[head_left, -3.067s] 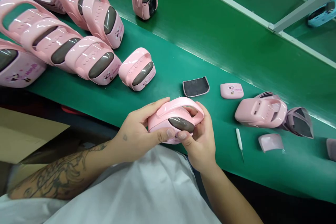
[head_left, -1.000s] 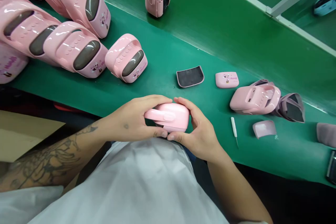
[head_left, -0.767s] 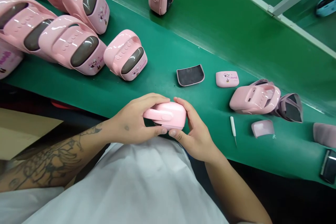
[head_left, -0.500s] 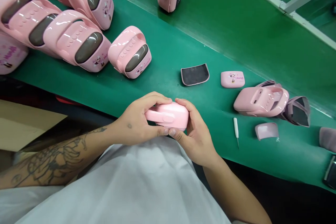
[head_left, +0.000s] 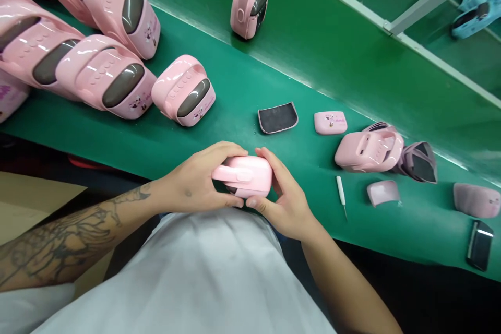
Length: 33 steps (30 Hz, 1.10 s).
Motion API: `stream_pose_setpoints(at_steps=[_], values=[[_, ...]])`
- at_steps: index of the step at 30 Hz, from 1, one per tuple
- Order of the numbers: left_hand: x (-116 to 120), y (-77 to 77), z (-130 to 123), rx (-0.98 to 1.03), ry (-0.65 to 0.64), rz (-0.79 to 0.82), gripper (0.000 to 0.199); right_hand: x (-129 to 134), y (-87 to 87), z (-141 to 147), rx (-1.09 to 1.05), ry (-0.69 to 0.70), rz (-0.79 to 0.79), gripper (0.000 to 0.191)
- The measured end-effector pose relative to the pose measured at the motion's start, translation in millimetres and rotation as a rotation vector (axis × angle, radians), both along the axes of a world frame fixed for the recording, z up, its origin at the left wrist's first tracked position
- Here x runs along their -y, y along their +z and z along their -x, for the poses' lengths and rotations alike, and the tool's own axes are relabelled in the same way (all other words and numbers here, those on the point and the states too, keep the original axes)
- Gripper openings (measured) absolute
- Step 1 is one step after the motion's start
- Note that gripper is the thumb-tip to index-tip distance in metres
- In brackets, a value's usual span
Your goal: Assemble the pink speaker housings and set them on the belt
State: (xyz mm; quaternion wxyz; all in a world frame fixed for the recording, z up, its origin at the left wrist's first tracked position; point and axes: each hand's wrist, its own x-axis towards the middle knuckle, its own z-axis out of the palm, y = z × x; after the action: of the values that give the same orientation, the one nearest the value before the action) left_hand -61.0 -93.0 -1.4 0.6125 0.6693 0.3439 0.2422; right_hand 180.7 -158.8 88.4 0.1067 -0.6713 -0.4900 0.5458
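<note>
A pink handled case (head_left: 254,175) is held between my two hands, close to my body at the table's near edge. My left hand (head_left: 203,180) wraps round its handle end, thumb below and fingers above. On the other end, my right hand (head_left: 285,193) grips with its thumb at the bottom corner and fingers along the top. Beyond my hands lies a curved dark panel with a pink rim (head_left: 277,118). A similar pink case (head_left: 183,90) with a dark window stands to the upper left of my hands.
Several pink cases (head_left: 129,81) crowd the left of the green table (head_left: 230,78). Rightward lie a printed pink cover (head_left: 331,122), a pink housing (head_left: 368,151), a white-handled screwdriver (head_left: 340,190), a curved pink piece (head_left: 383,192) and a black phone-like object (head_left: 479,245). Another case (head_left: 249,8) stands behind.
The view has shifted, so the table items appear moved left. The case in my hands has tilted slightly, and a dark part shows under its handle. Both hands keep their hold.
</note>
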Motion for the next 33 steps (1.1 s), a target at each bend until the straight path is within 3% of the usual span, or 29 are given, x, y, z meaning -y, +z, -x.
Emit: stream_pose_setpoints(at_steps=[7, 12, 15, 19, 24, 26, 28, 30, 33], values=[[1.3, 12.7, -8.2, 0.021, 0.127, 0.226, 0.079, -3.6, 5.5, 9.8, -0.074, -0.137, 0.047, 0.086], [8.8, 17.7, -11.2, 0.046, 0.202, 0.26, 0.074, -13.2, 12.8, 20.1, -0.118, -0.262, 0.117, 0.08], [11.4, 18.6, -9.3, 0.043, 0.183, 0.171, 0.074, -12.9, 12.9, 21.4, -0.115, -0.271, 0.107, 0.079], [14.6, 9.3, -8.7, 0.055, 0.152, -0.028, 0.073, -2.4, 7.2, 18.2, -0.025, -0.161, 0.019, 0.077], [15.6, -14.0, -16.5, 0.187, 0.214, -0.352, 0.079, 5.8, -2.8, 14.4, 0.117, 0.058, -0.258, 0.073], [9.5, -20.2, -17.2, 0.181, 0.251, -0.385, 0.078, 1.1, -6.5, 12.9, 0.161, 0.096, -0.343, 0.071], [0.3, -23.6, -14.3, 0.123, 0.221, -0.252, 0.08, -6.7, -9.7, 8.9, 0.155, 0.084, -0.312, 0.072], [-6.7, -25.6, -9.0, 0.104, 0.125, 0.018, 0.1, -13.4, -12.1, 1.9, 0.1, 0.013, -0.197, 0.077], [-1.5, -28.5, -6.5, 0.192, 0.066, 0.361, 0.134, -13.5, -14.7, -8.7, -0.001, -0.247, -0.081, 0.093]])
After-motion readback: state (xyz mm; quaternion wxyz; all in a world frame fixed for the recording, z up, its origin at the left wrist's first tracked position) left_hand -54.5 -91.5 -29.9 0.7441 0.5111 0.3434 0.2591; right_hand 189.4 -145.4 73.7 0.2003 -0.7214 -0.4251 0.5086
